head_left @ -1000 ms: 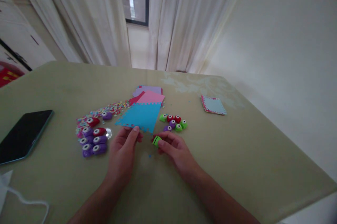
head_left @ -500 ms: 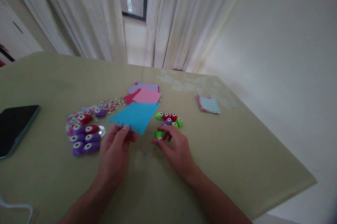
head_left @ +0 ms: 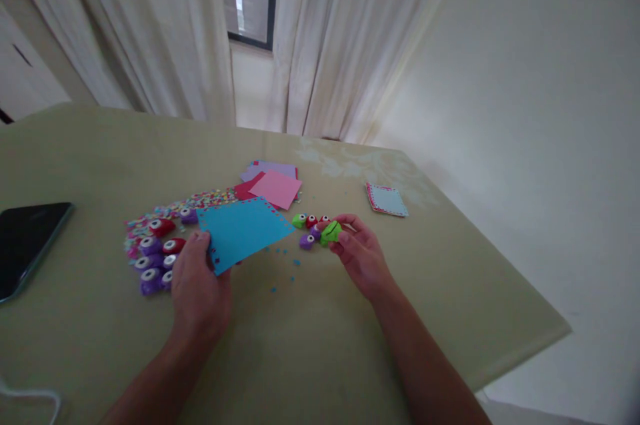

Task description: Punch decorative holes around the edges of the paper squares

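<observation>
My left hand (head_left: 199,288) grips the near left corner of a blue paper sheet (head_left: 243,228) whose edges are punched with small holes. The sheet is lifted and turned over the table. My right hand (head_left: 361,254) pinches a small green craft punch (head_left: 331,232) right beside a cluster of green, red and purple small punches (head_left: 309,226). A group of larger purple and red punches (head_left: 155,257) lies just left of my left hand.
Pink, red and purple paper sheets (head_left: 273,183) lie beyond the blue sheet. Coloured confetti (head_left: 193,202) is strewn at the left, and blue bits (head_left: 285,262) lie between my hands. A finished card (head_left: 387,200) sits to the right, a dark phone (head_left: 25,244) at far left on the olive table (head_left: 320,352).
My left hand has pulled the blue sheet leftward and rotated it. My right hand has carried the green punch up and right, next to the small punch cluster.
</observation>
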`<act>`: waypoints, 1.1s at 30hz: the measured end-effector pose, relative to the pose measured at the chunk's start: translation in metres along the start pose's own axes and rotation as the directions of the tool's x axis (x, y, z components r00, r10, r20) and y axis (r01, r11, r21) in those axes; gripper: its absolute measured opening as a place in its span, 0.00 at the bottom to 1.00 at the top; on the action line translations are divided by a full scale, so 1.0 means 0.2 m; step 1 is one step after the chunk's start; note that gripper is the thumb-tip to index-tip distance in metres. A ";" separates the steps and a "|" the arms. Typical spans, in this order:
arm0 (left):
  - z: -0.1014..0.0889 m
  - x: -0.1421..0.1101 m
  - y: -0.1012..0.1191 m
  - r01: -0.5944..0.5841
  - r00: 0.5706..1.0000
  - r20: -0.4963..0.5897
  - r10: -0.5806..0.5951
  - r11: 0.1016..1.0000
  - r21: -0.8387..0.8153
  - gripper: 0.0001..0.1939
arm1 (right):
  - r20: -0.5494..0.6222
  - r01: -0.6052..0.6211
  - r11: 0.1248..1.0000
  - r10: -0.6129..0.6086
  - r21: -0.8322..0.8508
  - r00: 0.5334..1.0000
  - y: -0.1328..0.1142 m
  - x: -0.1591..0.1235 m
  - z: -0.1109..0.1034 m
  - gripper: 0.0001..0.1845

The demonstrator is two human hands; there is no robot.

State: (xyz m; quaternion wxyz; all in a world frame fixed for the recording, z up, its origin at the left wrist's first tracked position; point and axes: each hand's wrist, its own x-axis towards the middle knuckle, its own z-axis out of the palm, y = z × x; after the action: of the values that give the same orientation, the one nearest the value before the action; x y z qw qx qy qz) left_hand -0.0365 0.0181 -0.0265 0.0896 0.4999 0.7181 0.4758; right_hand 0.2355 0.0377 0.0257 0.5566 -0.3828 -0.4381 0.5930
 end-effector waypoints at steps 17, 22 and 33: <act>-0.02 0.00 -0.02 -0.049 0.994 0.103 0.040 0.995 0.084 0.31 | 0.221 -0.143 0.962 0.090 0.234 0.971 0.05 -0.11 0.14 0.24; -0.02 -0.02 -0.01 -0.082 0.990 0.123 0.070 0.992 0.097 0.31 | 0.269 -0.186 0.939 0.106 0.290 0.957 0.04 -0.12 0.16 0.22; -0.02 -0.01 -0.02 -0.098 0.977 0.198 0.082 0.993 0.070 0.24 | 0.327 -0.226 0.893 0.096 0.389 0.940 0.03 -0.14 0.17 0.21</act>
State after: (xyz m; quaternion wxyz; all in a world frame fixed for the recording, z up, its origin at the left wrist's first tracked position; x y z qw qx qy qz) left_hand -0.0406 0.0137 -0.0292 0.1179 0.5791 0.7008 0.3996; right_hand 0.2043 0.0062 0.0298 0.5013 -0.1950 -0.3454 0.7690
